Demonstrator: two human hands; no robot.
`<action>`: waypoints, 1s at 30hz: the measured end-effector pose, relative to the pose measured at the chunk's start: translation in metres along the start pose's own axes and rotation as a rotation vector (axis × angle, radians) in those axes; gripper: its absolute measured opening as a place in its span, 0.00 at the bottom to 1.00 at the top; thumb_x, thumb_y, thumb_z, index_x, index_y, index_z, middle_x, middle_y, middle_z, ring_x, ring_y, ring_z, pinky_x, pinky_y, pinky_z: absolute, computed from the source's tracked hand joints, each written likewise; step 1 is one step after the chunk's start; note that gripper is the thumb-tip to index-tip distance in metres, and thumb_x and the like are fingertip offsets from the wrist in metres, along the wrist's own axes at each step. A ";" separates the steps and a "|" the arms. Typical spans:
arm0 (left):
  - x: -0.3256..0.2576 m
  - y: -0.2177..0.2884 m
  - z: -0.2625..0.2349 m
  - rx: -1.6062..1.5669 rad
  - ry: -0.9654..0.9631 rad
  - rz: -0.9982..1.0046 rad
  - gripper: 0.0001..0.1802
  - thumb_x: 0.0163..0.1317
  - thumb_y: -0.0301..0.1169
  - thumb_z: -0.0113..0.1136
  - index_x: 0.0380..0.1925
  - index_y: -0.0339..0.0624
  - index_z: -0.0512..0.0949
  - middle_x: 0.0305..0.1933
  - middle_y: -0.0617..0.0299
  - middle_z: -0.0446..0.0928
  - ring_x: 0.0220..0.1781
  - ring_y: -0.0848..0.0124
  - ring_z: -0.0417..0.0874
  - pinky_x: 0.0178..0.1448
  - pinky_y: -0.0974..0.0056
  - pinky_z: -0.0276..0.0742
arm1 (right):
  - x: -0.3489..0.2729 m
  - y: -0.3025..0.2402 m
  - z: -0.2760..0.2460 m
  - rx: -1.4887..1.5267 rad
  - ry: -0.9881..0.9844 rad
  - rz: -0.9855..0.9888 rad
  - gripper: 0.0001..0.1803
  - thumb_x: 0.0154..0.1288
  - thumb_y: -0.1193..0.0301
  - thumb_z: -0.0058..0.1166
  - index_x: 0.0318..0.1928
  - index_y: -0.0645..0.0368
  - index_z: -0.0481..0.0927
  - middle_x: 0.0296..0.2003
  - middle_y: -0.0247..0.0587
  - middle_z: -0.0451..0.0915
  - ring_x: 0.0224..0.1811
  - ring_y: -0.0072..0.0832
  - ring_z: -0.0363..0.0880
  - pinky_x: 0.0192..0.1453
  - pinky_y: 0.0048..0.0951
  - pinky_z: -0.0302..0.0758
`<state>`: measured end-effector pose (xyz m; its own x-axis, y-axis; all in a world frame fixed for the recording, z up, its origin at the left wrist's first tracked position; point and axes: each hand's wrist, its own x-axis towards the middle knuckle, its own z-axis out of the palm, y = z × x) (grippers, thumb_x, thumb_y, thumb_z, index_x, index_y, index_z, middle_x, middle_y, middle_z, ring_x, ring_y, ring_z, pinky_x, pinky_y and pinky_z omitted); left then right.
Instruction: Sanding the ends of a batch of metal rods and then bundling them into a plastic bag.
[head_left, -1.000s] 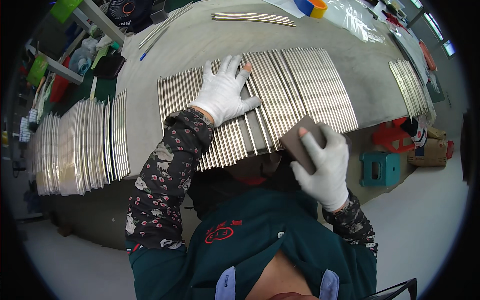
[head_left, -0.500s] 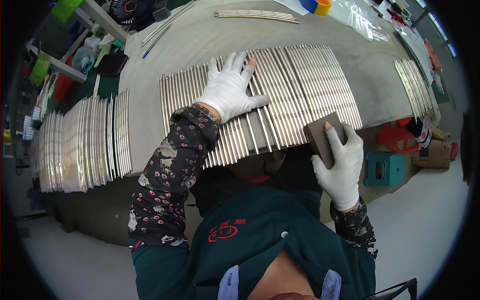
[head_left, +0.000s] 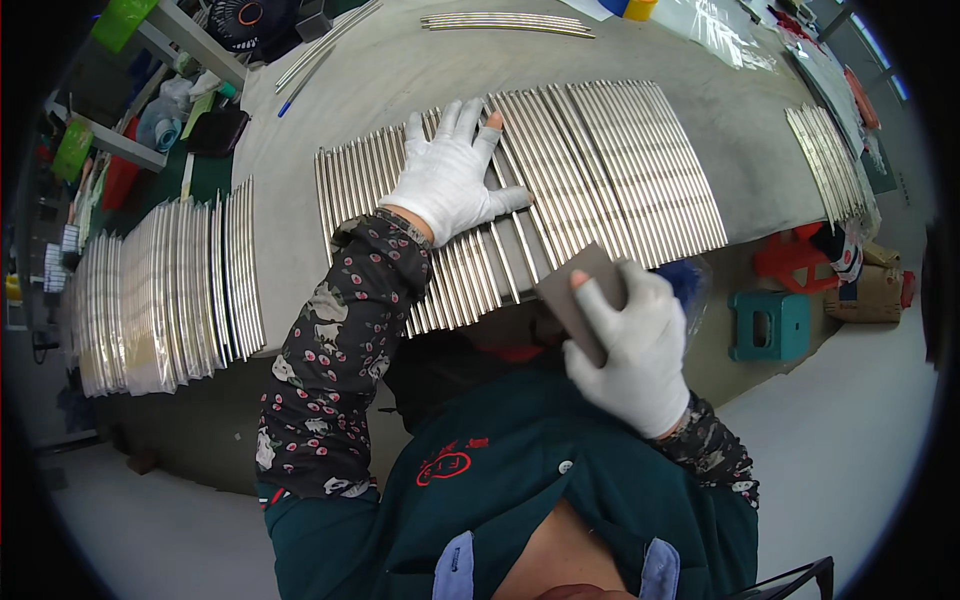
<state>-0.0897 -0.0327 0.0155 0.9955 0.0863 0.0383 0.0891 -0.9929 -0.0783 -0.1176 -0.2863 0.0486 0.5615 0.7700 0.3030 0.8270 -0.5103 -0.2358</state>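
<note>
Left hand [head_left: 450, 180]: gloved, fingers spread flat on rods [head_left: 560, 190] laid side by side on worktop [head_left: 400, 80]. Right hand [head_left: 635, 345]: fingers clamped on brown sanding block [head_left: 580, 295] at near rod ends. Risk: unpinned rods may roll off the edge.

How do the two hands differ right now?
The left hand lies flat, fingers spread, on the metal strips; the right hand is curled around a brown sanding block at the table edge. The left holds nothing; the right grips. Both wear white gloves.
</note>
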 end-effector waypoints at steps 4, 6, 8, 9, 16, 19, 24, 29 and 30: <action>-0.001 0.001 -0.002 -0.002 -0.030 -0.019 0.52 0.55 0.69 0.44 0.67 0.38 0.57 0.72 0.47 0.52 0.76 0.56 0.47 0.72 0.39 0.41 | 0.005 0.002 -0.010 -0.074 0.062 0.051 0.33 0.39 0.63 0.65 0.53 0.53 0.76 0.48 0.58 0.68 0.46 0.49 0.69 0.45 0.42 0.69; 0.002 0.002 0.000 -0.001 -0.027 -0.012 0.52 0.55 0.69 0.44 0.67 0.38 0.57 0.72 0.47 0.52 0.76 0.56 0.47 0.72 0.38 0.41 | 0.000 -0.011 -0.002 0.039 -0.021 -0.015 0.32 0.39 0.63 0.65 0.52 0.53 0.77 0.48 0.58 0.68 0.46 0.49 0.69 0.44 0.41 0.69; 0.000 -0.001 0.001 -0.005 -0.012 -0.012 0.52 0.55 0.69 0.44 0.67 0.38 0.57 0.72 0.47 0.52 0.76 0.56 0.48 0.72 0.38 0.41 | 0.003 0.001 -0.001 -0.101 0.023 0.045 0.32 0.39 0.63 0.65 0.52 0.53 0.77 0.48 0.58 0.68 0.45 0.48 0.70 0.42 0.41 0.70; 0.000 0.000 0.000 -0.004 -0.011 -0.017 0.52 0.55 0.69 0.44 0.67 0.38 0.57 0.72 0.47 0.52 0.76 0.56 0.48 0.72 0.38 0.41 | 0.006 0.015 -0.005 -0.229 0.086 0.107 0.33 0.39 0.63 0.65 0.52 0.53 0.77 0.48 0.58 0.68 0.44 0.47 0.71 0.40 0.41 0.70; 0.001 0.002 -0.004 -0.010 -0.026 -0.021 0.51 0.55 0.69 0.44 0.67 0.38 0.58 0.73 0.47 0.51 0.76 0.56 0.47 0.71 0.37 0.41 | 0.004 0.014 -0.004 -0.164 0.056 0.065 0.32 0.41 0.64 0.63 0.52 0.54 0.76 0.47 0.57 0.69 0.45 0.47 0.70 0.41 0.41 0.70; 0.004 0.002 0.001 -0.009 -0.034 -0.008 0.52 0.55 0.69 0.43 0.67 0.38 0.57 0.73 0.46 0.51 0.76 0.55 0.47 0.72 0.37 0.40 | 0.006 0.002 -0.010 -0.067 0.067 -0.002 0.31 0.41 0.64 0.63 0.51 0.54 0.76 0.48 0.57 0.69 0.44 0.47 0.71 0.41 0.42 0.69; 0.002 0.000 -0.001 0.017 -0.054 -0.014 0.52 0.55 0.70 0.42 0.68 0.38 0.55 0.73 0.45 0.50 0.76 0.55 0.47 0.71 0.36 0.40 | 0.004 0.018 -0.009 -0.188 0.079 0.104 0.32 0.40 0.64 0.63 0.52 0.54 0.75 0.48 0.57 0.68 0.47 0.48 0.69 0.45 0.41 0.68; 0.006 0.003 0.000 0.010 -0.046 0.006 0.53 0.55 0.70 0.41 0.68 0.38 0.54 0.73 0.46 0.50 0.76 0.55 0.47 0.72 0.37 0.40 | -0.005 -0.002 0.002 0.056 -0.044 0.010 0.33 0.39 0.67 0.63 0.53 0.54 0.75 0.52 0.58 0.67 0.52 0.50 0.67 0.53 0.44 0.66; 0.002 0.000 -0.004 0.004 -0.057 0.000 0.53 0.55 0.70 0.42 0.68 0.38 0.54 0.73 0.46 0.49 0.76 0.55 0.47 0.72 0.37 0.40 | -0.001 0.005 -0.004 -0.057 -0.003 0.091 0.33 0.39 0.67 0.63 0.53 0.54 0.76 0.52 0.58 0.67 0.52 0.50 0.67 0.53 0.44 0.67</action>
<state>-0.0878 -0.0328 0.0194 0.9957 0.0908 -0.0189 0.0889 -0.9926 -0.0825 -0.1138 -0.2911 0.0505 0.6342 0.7207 0.2799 0.7730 -0.5989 -0.2093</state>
